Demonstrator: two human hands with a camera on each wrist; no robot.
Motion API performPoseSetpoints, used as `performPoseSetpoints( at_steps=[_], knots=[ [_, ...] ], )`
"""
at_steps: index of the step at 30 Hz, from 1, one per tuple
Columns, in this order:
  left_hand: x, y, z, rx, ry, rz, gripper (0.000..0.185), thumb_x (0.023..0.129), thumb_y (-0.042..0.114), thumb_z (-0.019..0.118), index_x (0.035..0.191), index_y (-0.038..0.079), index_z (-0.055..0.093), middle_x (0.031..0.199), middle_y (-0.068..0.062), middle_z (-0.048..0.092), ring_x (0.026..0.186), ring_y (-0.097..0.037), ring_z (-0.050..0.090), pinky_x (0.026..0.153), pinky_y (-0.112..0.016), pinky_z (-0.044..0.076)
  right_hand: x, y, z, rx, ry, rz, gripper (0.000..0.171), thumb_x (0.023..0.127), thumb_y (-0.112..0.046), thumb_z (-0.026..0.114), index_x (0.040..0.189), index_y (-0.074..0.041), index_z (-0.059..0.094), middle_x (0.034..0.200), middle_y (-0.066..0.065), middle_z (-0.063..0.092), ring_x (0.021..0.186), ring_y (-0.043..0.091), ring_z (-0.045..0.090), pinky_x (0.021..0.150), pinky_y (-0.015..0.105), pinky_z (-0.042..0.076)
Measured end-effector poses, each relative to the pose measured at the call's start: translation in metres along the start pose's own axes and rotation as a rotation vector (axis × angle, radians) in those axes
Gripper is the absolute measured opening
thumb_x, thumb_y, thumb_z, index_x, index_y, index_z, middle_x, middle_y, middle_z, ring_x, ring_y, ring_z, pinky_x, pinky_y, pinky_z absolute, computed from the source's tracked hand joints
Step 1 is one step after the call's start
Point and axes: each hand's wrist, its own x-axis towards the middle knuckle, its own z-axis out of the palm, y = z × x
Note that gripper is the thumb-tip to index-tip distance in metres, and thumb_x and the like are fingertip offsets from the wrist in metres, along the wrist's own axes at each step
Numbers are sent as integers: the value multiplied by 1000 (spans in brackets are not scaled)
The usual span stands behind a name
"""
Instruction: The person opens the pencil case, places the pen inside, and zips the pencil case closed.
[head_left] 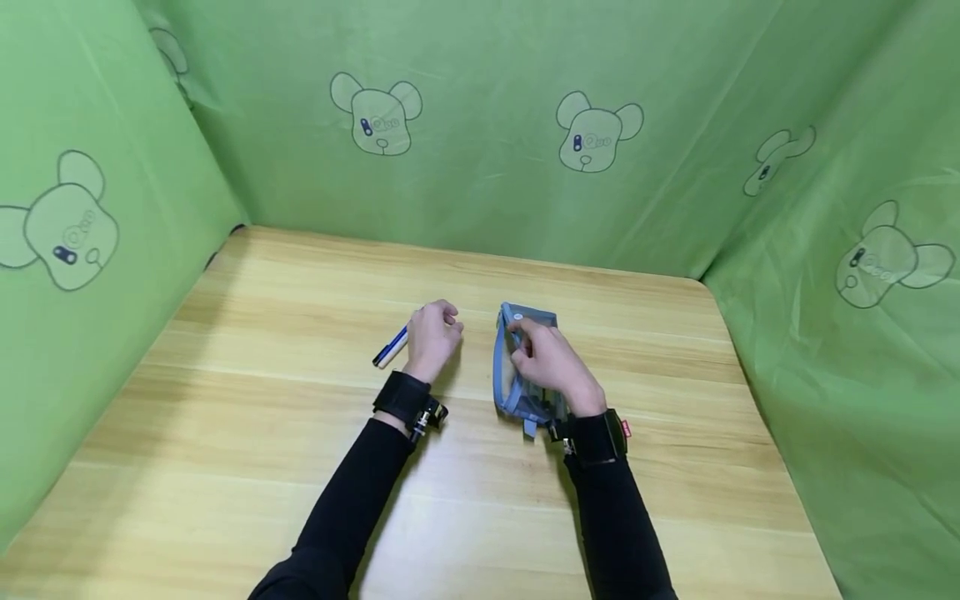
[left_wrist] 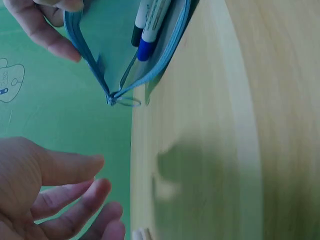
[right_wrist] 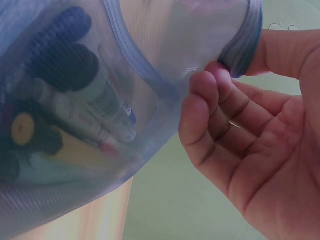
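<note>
A blue mesh zip pouch [head_left: 498, 367] lies on the table with its top unzipped, in the head view. My right hand [head_left: 551, 358] pinches its zipper edge between thumb and fingers, clearly visible in the right wrist view. Inside are whiteboard markers [left_wrist: 152, 30] with blue and dark caps, and a yellow-barrelled item [right_wrist: 75, 145] blurred by the mesh. My left hand [head_left: 433, 337] is left of the pouch, thumb and fingers apart and holding nothing in the left wrist view. Beside and partly under it lie a blue pen [head_left: 387, 348] and a pale pen [head_left: 394, 352].
A light wooden table [head_left: 247, 400] carries everything. Green cloth walls [head_left: 487, 183] printed with bear heads enclose its back, left and right sides. A fabric tab [head_left: 530, 428] sticks out from the pouch's near end.
</note>
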Motion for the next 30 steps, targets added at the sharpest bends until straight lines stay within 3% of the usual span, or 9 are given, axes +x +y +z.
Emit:
performPoseSetpoints(
  at_steps=[6, 10, 13, 17, 24, 30],
  knots=[
    [3, -7, -13, 139, 85, 13, 25, 84, 7, 76, 108, 1, 74, 102, -18, 77, 96, -39, 71, 84, -49, 56, 0, -1, 1, 5, -9, -1, 49, 92, -6, 56, 141, -5, 53, 73, 1, 52, 60, 15, 46, 54, 26, 38],
    [4, -14, -19, 283, 130, 30, 16, 84, 5, 75, 99, 0, 75, 95, -20, 77, 87, -41, 71, 76, -50, 58, 0, -1, 1, 10, -13, -13, 48, 92, -6, 57, 140, -5, 54, 74, 2, 53, 61, 15, 47, 54, 26, 39],
    [4, -18, -21, 380, 134, 33, 4, 83, 1, 70, 86, -1, 72, 83, -21, 74, 78, -40, 70, 66, -49, 57, 0, -1, 2, 7, -15, -20, 48, 92, -6, 58, 140, -4, 54, 75, 2, 53, 61, 15, 47, 55, 27, 40],
    [3, -20, -22, 443, 87, 25, 8, 82, -6, 61, 80, -3, 68, 80, -22, 71, 75, -39, 69, 62, -49, 57, 1, -1, 3, 3, -18, -25, 49, 92, -6, 58, 140, -4, 53, 76, 2, 54, 62, 15, 48, 56, 27, 42],
    [1, -23, -22, 389, 9, -39, 10, 86, -7, 58, 88, -5, 68, 86, -25, 72, 78, -40, 71, 63, -48, 58, 2, -1, 4, -2, -24, -30, 49, 92, -6, 58, 140, -4, 53, 76, 2, 55, 62, 14, 48, 57, 27, 41],
    [1, -26, -21, 342, -14, -74, 10, 88, -6, 56, 91, -4, 66, 88, -25, 71, 77, -40, 71, 59, -47, 57, 2, 0, 4, -1, -28, -26, 48, 92, -6, 58, 140, -5, 53, 75, 2, 54, 61, 14, 47, 57, 27, 39]
  ],
)
